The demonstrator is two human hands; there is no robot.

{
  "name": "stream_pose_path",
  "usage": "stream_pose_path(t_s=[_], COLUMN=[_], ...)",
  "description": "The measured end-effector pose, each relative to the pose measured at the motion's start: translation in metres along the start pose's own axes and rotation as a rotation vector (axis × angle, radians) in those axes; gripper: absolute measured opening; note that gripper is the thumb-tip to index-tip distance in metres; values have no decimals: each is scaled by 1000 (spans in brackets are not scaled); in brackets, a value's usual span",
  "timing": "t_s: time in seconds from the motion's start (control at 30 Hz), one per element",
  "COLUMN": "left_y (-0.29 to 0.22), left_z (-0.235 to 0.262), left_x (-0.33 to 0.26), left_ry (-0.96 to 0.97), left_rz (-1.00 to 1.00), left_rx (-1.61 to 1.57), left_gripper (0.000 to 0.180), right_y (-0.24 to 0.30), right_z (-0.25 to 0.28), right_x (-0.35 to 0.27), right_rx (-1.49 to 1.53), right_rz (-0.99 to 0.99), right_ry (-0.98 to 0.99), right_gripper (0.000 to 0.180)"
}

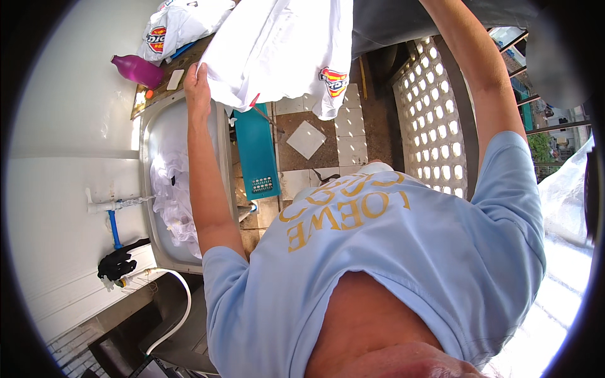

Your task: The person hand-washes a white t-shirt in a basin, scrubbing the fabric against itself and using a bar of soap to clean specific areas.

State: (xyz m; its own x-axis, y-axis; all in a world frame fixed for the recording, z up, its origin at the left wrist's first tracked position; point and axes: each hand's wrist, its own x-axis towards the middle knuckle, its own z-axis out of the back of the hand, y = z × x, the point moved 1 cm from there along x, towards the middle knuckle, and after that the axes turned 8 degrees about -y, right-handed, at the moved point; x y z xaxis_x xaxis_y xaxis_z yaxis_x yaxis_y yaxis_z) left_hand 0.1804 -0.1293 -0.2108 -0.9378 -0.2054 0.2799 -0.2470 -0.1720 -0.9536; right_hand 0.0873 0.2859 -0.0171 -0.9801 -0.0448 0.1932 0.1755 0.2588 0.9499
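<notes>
A white garment (277, 50) with a red, yellow and blue printed patch near its lower right corner hangs spread out in front of me. My left hand (198, 88) is at its left edge, with fingers and thumb closed on the cloth. My right arm reaches up and out past the top edge, so its hand is hidden from view. Below my left forearm, a sink basin (146, 170) holds water and a heap of white cloth (173, 189). Water runs into it from a wall tap (110, 205).
More white cloth (189, 25) lies on the ledge at the far left, near a purple bottle (140, 70). A teal plastic board (255, 145) stands by the basin. Right of the tiled floor (350, 135) is a perforated block wall (432, 107). A white hose (187, 296) curves near the basin.
</notes>
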Motion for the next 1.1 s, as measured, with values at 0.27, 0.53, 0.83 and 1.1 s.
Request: stream_pose_path(t_s=[0.27, 0.53, 0.83, 1.1], left_y=[-53, 18, 41, -45], left_z=[30, 48, 54, 79], left_x=[87, 81, 140, 192], left_ry=[-176, -589, -203, -37], left_rz=[-392, 203, 701, 400], left_rx=[715, 491, -65, 446], left_gripper=[28, 37, 50, 48], right_y=[-39, 5, -12, 3], right_z=[40, 65, 102, 110], right_x=[0, -13, 49, 66], right_rx=[-640, -1085, -1628, -1580], right_rz=[23, 188, 78, 80], right_ry=[-299, -235, -137, -221], right_gripper=[17, 21, 20, 24])
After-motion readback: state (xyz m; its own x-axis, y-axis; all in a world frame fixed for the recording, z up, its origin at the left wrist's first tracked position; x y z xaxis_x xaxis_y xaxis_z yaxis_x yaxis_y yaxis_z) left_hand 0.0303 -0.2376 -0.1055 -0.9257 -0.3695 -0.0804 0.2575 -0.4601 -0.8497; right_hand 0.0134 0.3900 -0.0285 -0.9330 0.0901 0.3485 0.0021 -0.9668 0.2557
